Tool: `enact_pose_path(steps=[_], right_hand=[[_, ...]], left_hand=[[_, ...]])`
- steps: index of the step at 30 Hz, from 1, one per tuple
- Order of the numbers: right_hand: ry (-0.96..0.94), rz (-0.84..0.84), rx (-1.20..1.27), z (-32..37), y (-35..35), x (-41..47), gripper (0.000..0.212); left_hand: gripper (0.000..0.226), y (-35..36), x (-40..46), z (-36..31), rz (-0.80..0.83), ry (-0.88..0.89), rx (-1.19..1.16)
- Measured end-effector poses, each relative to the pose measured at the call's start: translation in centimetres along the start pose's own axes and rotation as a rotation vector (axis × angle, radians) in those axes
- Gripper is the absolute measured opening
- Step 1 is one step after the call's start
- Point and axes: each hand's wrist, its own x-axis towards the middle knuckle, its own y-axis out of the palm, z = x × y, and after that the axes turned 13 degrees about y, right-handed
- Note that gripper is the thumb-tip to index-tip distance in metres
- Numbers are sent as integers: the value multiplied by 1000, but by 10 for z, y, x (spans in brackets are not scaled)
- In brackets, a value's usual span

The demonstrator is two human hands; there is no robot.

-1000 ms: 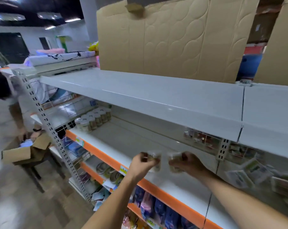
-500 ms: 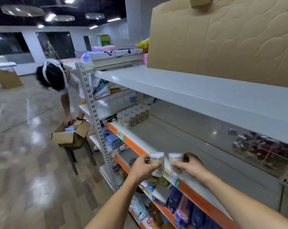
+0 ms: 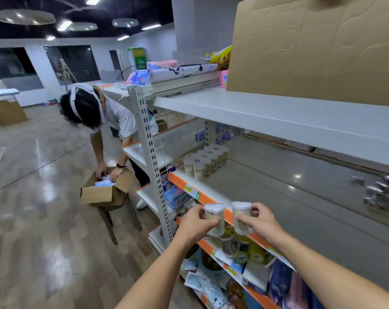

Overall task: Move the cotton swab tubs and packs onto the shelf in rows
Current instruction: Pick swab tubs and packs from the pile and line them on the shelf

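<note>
Shop floor stretches off to the left, glossy and brown, and a white shelving unit (image 3: 148, 152) runs along the right with a big sheet of cardboard (image 3: 311, 47) propped on its top board. Beside the unit's end post another person (image 3: 99, 121) bends over an open carton (image 3: 104, 190) set on a stool.

The middle shelf (image 3: 289, 197), the one with the orange front edge, carries the work. At its far left end a block of cotton swab tubs (image 3: 205, 161) already stands in short rows, reaching from the front edge toward the back panel. Small loose packets (image 3: 381, 192) lie toward its right end, too blurred to name.

The left hand (image 3: 196, 224) grips one tub (image 3: 214, 219) round its body, and the right hand (image 3: 259, 220) grips a second tub (image 3: 241, 217) the same way. Both tubs are upright, side by side but apart, held just off the front edge, well short of the standing block.

I'd judge the step is carrying the pair along to that block. To do it well, keep them upright, set each down flush against the nearest row so the lines carry on straight, labels forward, and let go only once the base sits flat, since a nudge could topple the tall neighbours.
</note>
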Motion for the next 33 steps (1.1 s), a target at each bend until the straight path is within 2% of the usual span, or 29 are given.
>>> enact_pose_path(steps=[7,16,20,24,28,30,33], right_hand=[[-4,-40,-21,15,29,22,31],[-15,-134,-147,44,46,89,34],[-43,-116,-106,56,39,126,36],[-47,-133,-74,68,29,147,25],[-32,-184,-71,68,20,162,26],[-7,-220,-94,69,15,168,31],[8,-259,-88,72,10,178,26]], left_hand=[[39,-22,29,25,22,-1,27],[35,-27,112,36,59,76,-1],[53,-27,158,27,102,127,106],[45,-20,196,23,135,169,150],[47,-4,229,22,230,203,176],[55,3,243,17,249,197,184],[57,11,269,10,264,317,318]])
